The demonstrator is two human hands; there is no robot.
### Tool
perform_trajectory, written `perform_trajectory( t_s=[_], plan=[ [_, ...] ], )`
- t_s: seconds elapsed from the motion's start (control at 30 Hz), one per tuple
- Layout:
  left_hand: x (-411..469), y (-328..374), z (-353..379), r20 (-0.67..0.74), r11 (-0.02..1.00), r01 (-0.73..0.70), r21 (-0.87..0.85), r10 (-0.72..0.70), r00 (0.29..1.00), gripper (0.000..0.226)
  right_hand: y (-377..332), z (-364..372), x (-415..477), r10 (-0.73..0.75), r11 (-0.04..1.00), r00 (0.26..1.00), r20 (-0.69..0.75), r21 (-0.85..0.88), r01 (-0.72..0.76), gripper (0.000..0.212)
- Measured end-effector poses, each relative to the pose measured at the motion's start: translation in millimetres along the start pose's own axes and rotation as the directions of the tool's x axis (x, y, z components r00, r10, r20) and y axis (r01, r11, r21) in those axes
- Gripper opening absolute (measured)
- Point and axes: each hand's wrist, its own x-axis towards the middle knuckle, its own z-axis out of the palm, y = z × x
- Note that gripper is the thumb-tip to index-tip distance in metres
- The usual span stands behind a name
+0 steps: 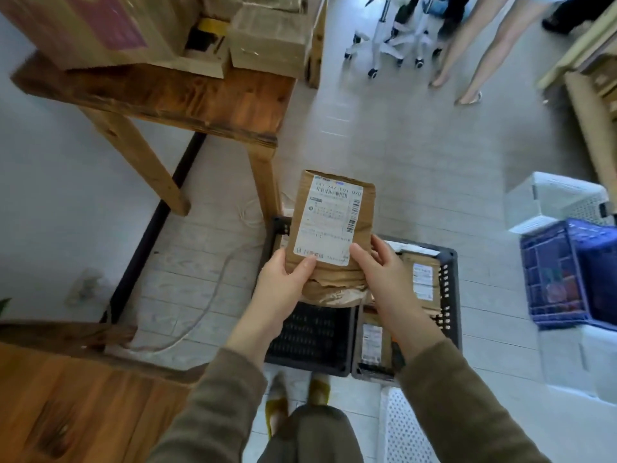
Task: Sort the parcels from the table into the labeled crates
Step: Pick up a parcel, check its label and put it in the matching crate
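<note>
Hands [334, 272] grip parcel [330, 222], above black crates [447, 279]

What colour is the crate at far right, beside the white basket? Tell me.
Blue; the crate shows best in the head view.

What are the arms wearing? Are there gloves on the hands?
No gloves. The left hand and right hand are bare, with no rings or watch that I can see. The left sleeve and right sleeve are long, loose and a dull olive-brown. They are made of soft-looking cloth and end at the wrists.
</note>
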Motion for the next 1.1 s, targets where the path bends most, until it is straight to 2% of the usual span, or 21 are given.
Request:
perform_trajectory(
  t_s=[0.1, 0.3, 0.47, 0.57, 0.7, 0.87, 1.03, 1.1],
  plan=[
    [33, -14, 19, 0.006, 0.998, 0.04, -0.044, -0.039, 0.999, 0.025, 13, -9, 37, 0.062, 0.998, 0.998, -0.025, -0.001, -0.062, 0.044],
    [98, -56, 43, -0.045, 0.986, 0.127, -0.103, -0.133, 0.99, 0.029, 59, -18, 104, 0.124, 0.991, 0.991, -0.048, -0.046, -0.127, 0.029],
    [155, -115, 53, -0.062, 0.978, 0.202, -0.059, -0.206, 0.977, 0.03, 113, -23, 157, 0.233, 0.972, 0.969, -0.087, 0.008, -0.233, 0.043],
    [187, -156, 59, -0.062, 0.965, 0.258, -0.047, -0.26, 0.964, 0.024, 153, -28, 190, 0.318, 0.948, 0.937, -0.144, 0.03, -0.317, 0.068],
    [228, -213, 64, -0.049, 0.937, 0.346, -0.043, -0.347, 0.936, 0.028, 208, -35, 227, 0.398, 0.916, 0.893, -0.21, 0.036, -0.399, 0.068],
    [268, -278, 62, -0.038, 0.915, 0.404, 0.012, -0.404, 0.914, 0.03, 281, -36, 258, 0.471, 0.879, 0.84, -0.269, 0.062, -0.473, 0.049],
    [296, -330, 60, -0.062, 0.901, 0.419, 0.111, -0.414, 0.908, 0.03, 336, -31, 272, 0.59, 0.807, 0.761, -0.269, 0.2, -0.555, 0.059],
    [306, -350, 59, -0.073, 0.891, 0.421, 0.17, -0.415, 0.907, 0.032, 356, -29, 281, 0.66, 0.75, 0.712, -0.241, 0.271, -0.604, 0.054]
  ],
)
